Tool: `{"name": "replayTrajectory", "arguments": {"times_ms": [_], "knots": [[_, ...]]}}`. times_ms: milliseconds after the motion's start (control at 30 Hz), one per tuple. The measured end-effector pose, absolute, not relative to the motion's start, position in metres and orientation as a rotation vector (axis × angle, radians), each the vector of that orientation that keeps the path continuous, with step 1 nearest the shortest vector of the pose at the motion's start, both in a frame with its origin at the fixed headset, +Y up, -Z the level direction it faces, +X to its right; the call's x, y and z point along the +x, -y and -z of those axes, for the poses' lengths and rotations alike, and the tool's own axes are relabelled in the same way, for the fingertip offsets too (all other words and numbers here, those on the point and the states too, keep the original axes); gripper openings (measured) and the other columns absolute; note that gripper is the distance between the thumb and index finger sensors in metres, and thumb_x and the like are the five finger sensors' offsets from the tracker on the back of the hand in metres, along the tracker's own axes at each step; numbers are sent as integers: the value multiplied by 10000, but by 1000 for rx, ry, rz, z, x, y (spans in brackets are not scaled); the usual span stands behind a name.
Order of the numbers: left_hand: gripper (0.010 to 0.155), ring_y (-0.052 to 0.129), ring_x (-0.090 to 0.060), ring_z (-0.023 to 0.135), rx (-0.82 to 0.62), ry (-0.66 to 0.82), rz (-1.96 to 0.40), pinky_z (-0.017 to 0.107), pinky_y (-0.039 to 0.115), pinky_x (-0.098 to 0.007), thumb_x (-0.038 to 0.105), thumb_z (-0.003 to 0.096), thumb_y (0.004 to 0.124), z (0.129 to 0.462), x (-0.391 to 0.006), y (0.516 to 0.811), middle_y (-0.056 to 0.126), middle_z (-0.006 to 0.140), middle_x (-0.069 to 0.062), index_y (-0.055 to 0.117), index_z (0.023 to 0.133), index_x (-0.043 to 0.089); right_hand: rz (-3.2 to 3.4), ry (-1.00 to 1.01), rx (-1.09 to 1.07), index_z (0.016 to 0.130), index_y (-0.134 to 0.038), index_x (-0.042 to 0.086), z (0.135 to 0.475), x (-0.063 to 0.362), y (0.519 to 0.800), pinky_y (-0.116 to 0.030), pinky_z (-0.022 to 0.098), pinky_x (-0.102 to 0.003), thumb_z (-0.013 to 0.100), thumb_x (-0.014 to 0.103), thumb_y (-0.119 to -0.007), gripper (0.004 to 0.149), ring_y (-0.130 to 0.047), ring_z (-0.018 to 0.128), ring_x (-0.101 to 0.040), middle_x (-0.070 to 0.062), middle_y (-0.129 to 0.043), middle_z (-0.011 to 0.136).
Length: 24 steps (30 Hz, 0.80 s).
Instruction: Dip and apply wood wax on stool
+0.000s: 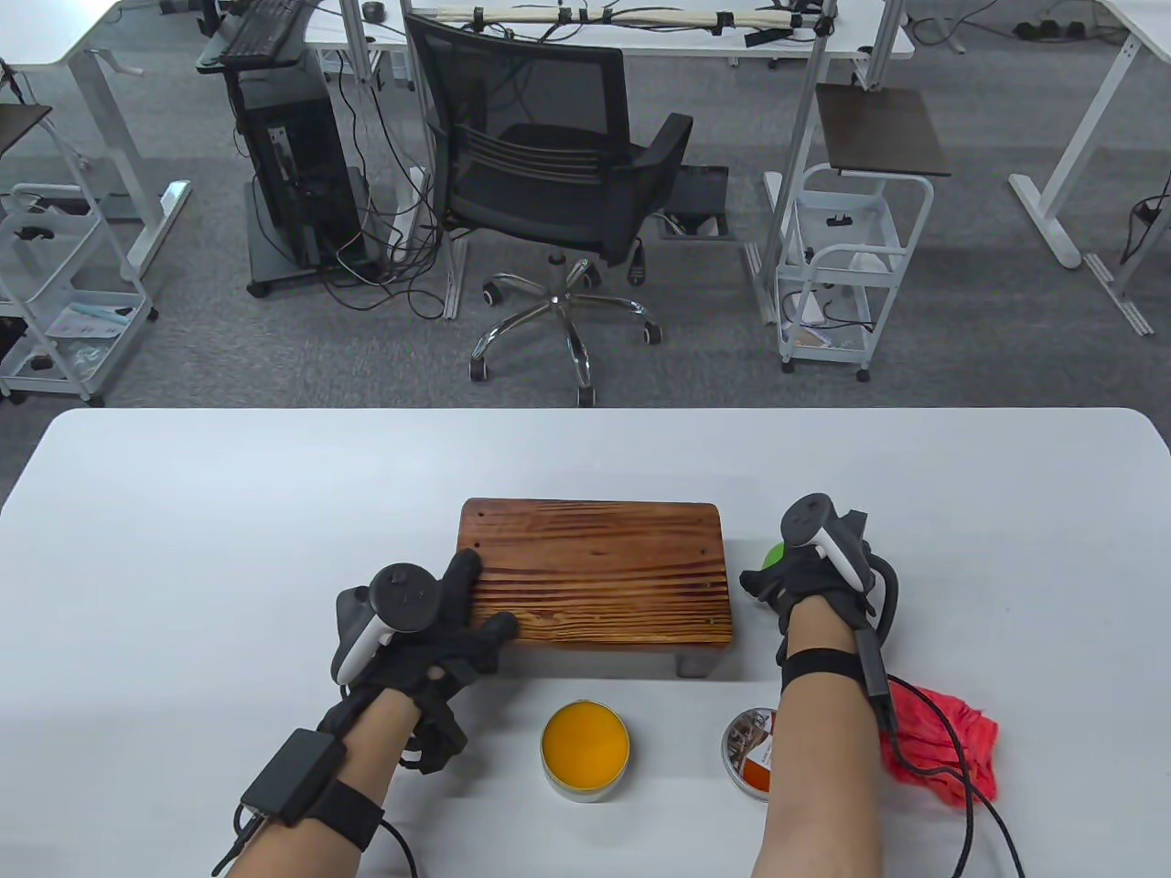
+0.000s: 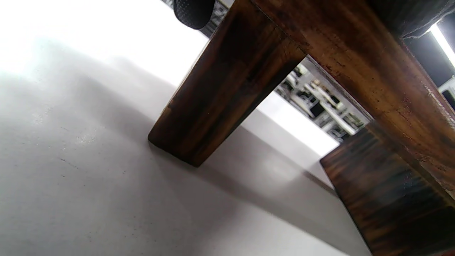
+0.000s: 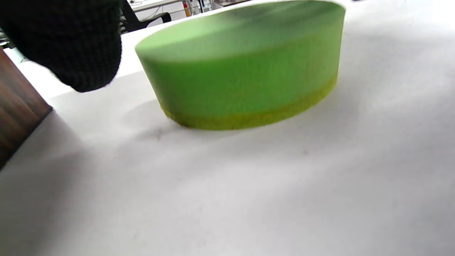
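A dark wooden stool (image 1: 599, 572) stands mid-table. My left hand (image 1: 453, 608) rests on its front left corner, fingers straight on the top and thumb along the front edge. In the left wrist view a stool leg (image 2: 220, 89) and the underside fill the frame, with one fingertip (image 2: 193, 12) at the top. A round green sponge (image 3: 245, 67) with a yellowish bottom layer lies flat on the table right of the stool. My right hand (image 1: 787, 585) hovers over the sponge (image 1: 775, 554); a fingertip (image 3: 78, 46) hangs beside it, apart. An open tin of orange wax (image 1: 585, 748) sits in front of the stool.
The tin's lid (image 1: 750, 745) lies right of the wax, partly under my right forearm. A crumpled red cloth (image 1: 942, 741) lies at the front right. A black office chair (image 1: 558, 183) stands beyond the table's far edge.
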<state>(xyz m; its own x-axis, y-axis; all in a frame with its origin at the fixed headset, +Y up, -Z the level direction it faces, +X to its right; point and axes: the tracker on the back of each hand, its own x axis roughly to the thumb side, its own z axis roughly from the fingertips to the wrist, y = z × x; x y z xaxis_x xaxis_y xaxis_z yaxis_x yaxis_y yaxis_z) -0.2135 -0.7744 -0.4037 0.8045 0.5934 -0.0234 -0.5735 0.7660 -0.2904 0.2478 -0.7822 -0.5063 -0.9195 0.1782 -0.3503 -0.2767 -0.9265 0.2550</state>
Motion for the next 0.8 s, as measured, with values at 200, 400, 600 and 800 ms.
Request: {"name": "replayTrajectory", "arguments": {"times_ms": [200,400,600,800], "knots": [[1040,215,-596,1076,-287,63,-650,651,175,-846,803,458,724,404,-214,774,334,1242,-234,80,1164,393,-2838,-324,-422,1123,-245,283,497,245,746,-359,728,-735,357,684,-895,1082,-173,1028,-550,-163,-120,1182],[1036,209,-596,1072,-279,62,-679,646,180,-845,791,458,736,403,-222,769,319,1240,-238,125,1175,360,-2869,-233,-254,1130,-282,267,477,234,709,-363,730,-731,375,657,-897,1048,-189,1029,-551,-173,-142,1184],[1039,205,-598,1067,-234,64,-657,642,182,-844,786,458,737,389,-232,748,311,1235,-245,129,1175,344,-2884,-265,-69,1137,-325,252,442,224,686,-379,727,-736,384,650,-896,1025,-225,1033,-556,-183,-200,1190],[1036,209,-599,1066,-158,154,-617,643,192,-844,786,458,735,358,-228,718,320,1233,-245,141,1177,335,-2932,-330,50,1146,-356,230,406,216,675,-390,724,-738,391,659,-888,1018,-242,1032,-565,-199,-227,1194]]}}
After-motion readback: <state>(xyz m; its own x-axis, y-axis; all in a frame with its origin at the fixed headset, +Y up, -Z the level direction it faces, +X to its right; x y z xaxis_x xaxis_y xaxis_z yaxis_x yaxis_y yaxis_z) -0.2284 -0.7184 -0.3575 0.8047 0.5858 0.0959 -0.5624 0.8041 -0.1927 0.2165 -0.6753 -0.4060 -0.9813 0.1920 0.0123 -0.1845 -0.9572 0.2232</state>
